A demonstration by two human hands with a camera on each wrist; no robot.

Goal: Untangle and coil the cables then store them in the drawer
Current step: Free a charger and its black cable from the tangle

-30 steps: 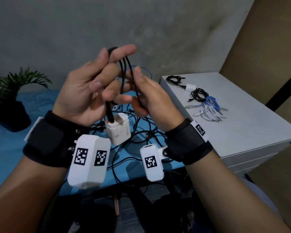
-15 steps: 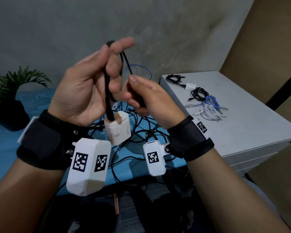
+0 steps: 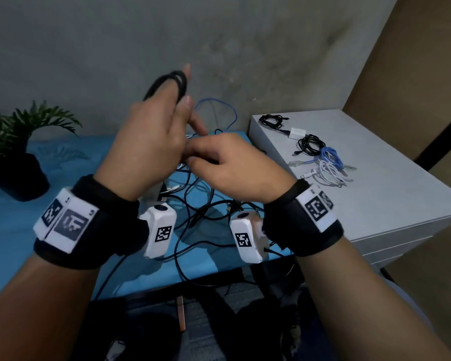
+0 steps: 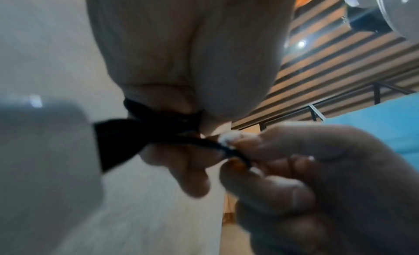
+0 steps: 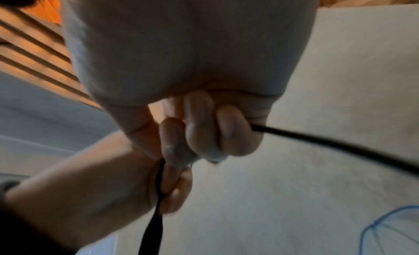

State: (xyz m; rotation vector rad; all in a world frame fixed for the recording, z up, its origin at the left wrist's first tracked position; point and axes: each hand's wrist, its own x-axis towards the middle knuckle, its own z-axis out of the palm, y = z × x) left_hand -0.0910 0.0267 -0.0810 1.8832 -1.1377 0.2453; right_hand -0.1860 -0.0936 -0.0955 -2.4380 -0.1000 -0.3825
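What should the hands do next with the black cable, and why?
Probably wrap one more loop. The left hand holds the black coil up, and the right hand pinches its loose tail, which runs into the tangle.

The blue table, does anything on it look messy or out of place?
Yes. A tangle of black cables sprawls over the table, some strands hanging off its front edge, and a blue cable loops up against the wall. By contrast, four coiled bundles sit neatly on the cabinet.

An office corner — grey drawer cabinet (image 3: pixel 391 204), blue-topped desk (image 3: pixel 16 225), potted plant (image 3: pixel 18 152), bare concrete wall (image 3: pixel 219 35).
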